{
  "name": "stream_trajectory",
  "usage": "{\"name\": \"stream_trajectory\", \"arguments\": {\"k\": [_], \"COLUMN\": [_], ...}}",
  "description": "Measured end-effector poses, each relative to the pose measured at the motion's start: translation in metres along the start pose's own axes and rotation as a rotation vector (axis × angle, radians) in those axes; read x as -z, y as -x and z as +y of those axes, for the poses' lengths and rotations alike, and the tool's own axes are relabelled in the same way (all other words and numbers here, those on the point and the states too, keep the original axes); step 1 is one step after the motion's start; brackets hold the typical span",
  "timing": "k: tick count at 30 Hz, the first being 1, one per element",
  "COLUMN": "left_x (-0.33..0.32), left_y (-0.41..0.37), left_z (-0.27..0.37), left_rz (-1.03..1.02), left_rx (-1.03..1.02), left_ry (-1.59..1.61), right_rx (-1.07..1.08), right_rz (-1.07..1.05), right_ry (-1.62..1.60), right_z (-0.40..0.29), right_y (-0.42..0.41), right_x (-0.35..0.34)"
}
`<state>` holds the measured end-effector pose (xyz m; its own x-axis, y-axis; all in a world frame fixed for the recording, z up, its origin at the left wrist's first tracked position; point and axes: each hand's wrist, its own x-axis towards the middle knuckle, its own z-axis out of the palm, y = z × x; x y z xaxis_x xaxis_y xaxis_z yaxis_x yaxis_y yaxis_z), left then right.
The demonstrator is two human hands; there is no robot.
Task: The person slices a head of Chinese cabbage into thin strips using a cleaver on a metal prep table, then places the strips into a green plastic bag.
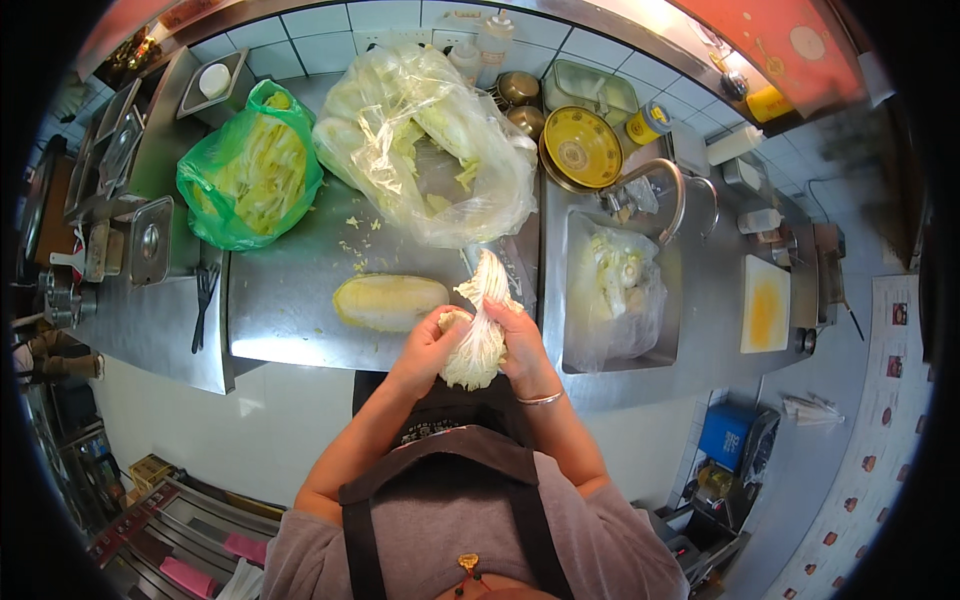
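Between my two hands is a pale napa cabbage leaf (474, 352), held over the front edge of the steel counter. My left hand (429, 346) pinches its left side near a torn-looking edge. With the thumb on top, my right hand (523, 346) grips the right side, and the leaf's frilled upper end sticks out above it. A whole napa cabbage (390, 301) lies sideways on the counter just beyond my left hand. Farther back sits a large clear plastic bag (480, 191) with cabbage heads inside. Left of it, a green plastic bag (196, 202) holds shredded cabbage.
On the right, a sink (675, 352) contains a clear bag of vegetables (626, 292) below a curved faucet (679, 199). Yellow bowls (583, 146) stand behind it. A white cutting board (765, 304) lies farther right. Black tongs (202, 307) rest at the left beside lidded steel containers (150, 240).
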<state>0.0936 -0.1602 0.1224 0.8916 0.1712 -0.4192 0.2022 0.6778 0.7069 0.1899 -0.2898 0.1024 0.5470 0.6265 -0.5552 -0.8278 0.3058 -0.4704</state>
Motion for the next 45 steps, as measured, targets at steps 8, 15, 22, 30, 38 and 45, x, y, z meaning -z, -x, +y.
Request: {"name": "stream_trajectory", "arguments": {"k": [8, 15, 22, 30, 38, 45], "left_x": [0.033, 0.044, 0.052, 0.095, 0.216, 0.189], "left_y": [0.018, 0.025, 0.024, 0.003, -0.099, -0.055], "left_z": [0.010, 0.025, 0.045, 0.082, 0.208, 0.145], "left_rz": [-0.076, -0.031, -0.176, -0.055, 0.404, 0.317], "left_rx": [0.120, 0.149, 0.178, 0.057, -0.457, -0.384], "left_ry": [-0.076, -0.110, -0.218, -0.321, 0.083, -0.375], "right_rx": [0.088, 0.146, 0.164, 0.476, 0.529, 0.606], "right_rz": [0.089, 0.209, 0.263, 0.393, 0.520, 0.719], "right_ry": [0.042, -0.035, -0.045, -0.078, -0.208, -0.144], "right_z": [0.024, 0.024, 0.029, -0.015, -0.031, -0.057], "right_y": [0.003, -0.003, -0.011, 0.018, 0.027, 0.050], "right_x": [-0.029, -0.037, -0.039, 0.005, 0.094, 0.128]}}
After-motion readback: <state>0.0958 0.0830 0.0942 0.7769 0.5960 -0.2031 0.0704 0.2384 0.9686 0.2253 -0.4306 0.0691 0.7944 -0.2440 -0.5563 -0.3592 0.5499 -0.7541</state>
